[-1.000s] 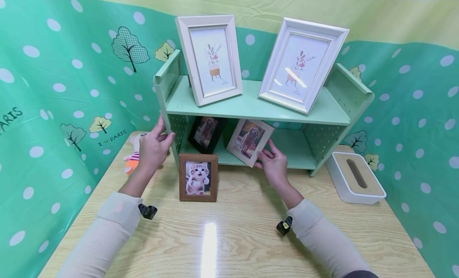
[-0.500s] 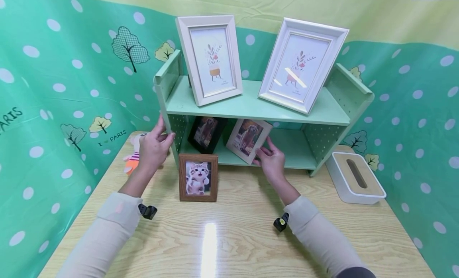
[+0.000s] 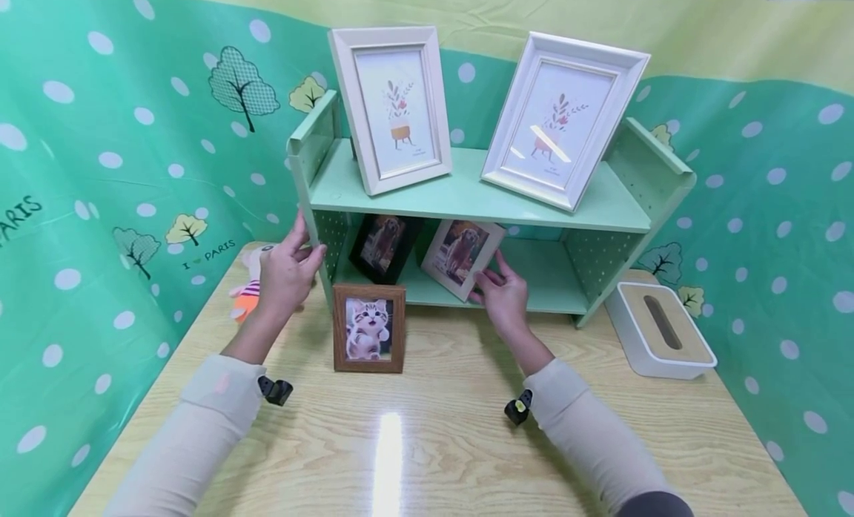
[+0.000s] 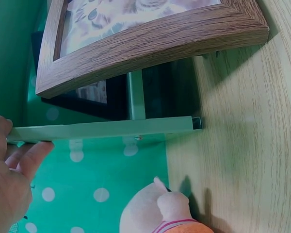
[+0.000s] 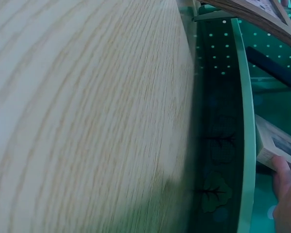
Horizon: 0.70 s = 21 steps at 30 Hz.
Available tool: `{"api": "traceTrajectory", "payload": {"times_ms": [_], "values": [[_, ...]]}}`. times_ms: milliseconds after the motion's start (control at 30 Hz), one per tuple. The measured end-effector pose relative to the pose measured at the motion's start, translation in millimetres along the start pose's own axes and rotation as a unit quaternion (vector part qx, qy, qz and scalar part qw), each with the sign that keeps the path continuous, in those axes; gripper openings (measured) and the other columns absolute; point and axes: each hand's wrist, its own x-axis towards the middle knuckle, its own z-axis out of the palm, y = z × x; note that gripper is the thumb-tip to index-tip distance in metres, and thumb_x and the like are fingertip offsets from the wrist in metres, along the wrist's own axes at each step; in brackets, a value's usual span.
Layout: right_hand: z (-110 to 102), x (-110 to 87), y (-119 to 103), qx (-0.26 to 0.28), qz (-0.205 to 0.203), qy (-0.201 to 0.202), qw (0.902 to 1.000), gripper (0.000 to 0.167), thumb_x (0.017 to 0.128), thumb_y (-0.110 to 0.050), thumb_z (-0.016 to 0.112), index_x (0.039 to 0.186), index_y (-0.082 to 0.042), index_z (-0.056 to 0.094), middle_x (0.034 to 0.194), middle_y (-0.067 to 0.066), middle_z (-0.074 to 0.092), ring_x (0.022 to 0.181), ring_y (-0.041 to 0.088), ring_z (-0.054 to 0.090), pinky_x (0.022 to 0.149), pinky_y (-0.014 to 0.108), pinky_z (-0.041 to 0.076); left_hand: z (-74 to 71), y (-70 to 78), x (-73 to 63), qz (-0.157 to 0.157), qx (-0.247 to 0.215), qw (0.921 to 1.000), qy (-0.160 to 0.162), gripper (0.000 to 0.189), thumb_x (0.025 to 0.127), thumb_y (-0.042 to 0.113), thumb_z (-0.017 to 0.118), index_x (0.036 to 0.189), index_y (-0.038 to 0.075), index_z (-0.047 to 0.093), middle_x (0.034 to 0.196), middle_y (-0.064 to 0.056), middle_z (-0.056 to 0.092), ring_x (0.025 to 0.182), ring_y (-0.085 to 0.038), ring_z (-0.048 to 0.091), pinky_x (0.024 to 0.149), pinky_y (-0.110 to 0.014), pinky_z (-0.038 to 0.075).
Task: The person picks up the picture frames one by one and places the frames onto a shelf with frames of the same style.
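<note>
My right hand (image 3: 503, 298) holds a pale picture frame (image 3: 434, 259) with a dog photo by its lower right corner, in the lower level of the green shelf (image 3: 400, 199). In the right wrist view one finger lies along that pale frame's end (image 5: 266, 145). My left hand (image 3: 287, 268) grips the front edge of the shelf's left side panel (image 4: 102, 128), fingers on either side of it. Left of the pale frame leans a black picture frame (image 3: 363, 242), also with a dog photo. A brown wooden picture frame (image 3: 369, 366) with a kitten picture stands on the table before the shelf.
Two white picture frames (image 3: 440, 131) (image 3: 503, 142) stand on the shelf's top. A plush toy (image 3: 245, 302) sits behind my left wrist. At the right stands a white tissue box (image 3: 630, 354) with a wooden lid. A patterned green cloth (image 3: 160, 153) hangs around the table (image 3: 454, 443).
My right hand has moved slightly left and farther into the shelf, carrying the pale picture frame with it. My left hand keeps its hold on the side panel.
</note>
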Motion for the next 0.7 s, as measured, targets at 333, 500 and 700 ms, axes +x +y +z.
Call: {"api": "traceTrajectory", "payload": {"times_ms": [333, 500, 700], "values": [[4.7, 0.8, -0.6, 0.005, -0.016, 0.005, 0.9998, 0.071, 0.096, -0.005, 0.068, 0.158, -0.023, 0.037, 0.132, 0.023, 0.067, 0.114, 0.035, 0.071, 0.075, 0.029, 0.067, -0.8, 0.0, 0.6, -0.006, -0.005, 1.0000, -0.005, 0.074, 0.096, 0.006, 0.069, 0.158, 0.025, 0.035, 0.133, -0.026, 0.064, 0.101, -0.044, 0.073, 0.080, -0.032, 0.060], [5.3, 0.4, -2.5, -0.001, -0.010, 0.004, 0.9999, 0.073, 0.096, -0.004, 0.069, 0.158, -0.022, 0.036, 0.132, 0.023, 0.066, 0.113, 0.035, 0.072, 0.075, 0.029, 0.067, -0.9, -0.3, 0.3, -0.006, -0.005, 1.0000, -0.004, 0.074, 0.095, 0.005, 0.070, 0.158, 0.024, 0.035, 0.132, -0.026, 0.063, 0.100, -0.044, 0.073, 0.079, -0.030, 0.060], [1.6, -2.2, -5.7, -0.013, -0.007, 0.005, 0.9999, 0.074, 0.095, -0.006, 0.071, 0.158, -0.021, 0.036, 0.129, 0.022, 0.067, 0.104, 0.026, 0.075, 0.076, 0.031, 0.067, -1.2, 0.6, 0.4, -0.009, -0.010, 0.9999, -0.009, 0.074, 0.095, 0.005, 0.069, 0.158, 0.026, 0.034, 0.135, -0.025, 0.062, 0.102, -0.045, 0.073, 0.080, -0.030, 0.060]]}}
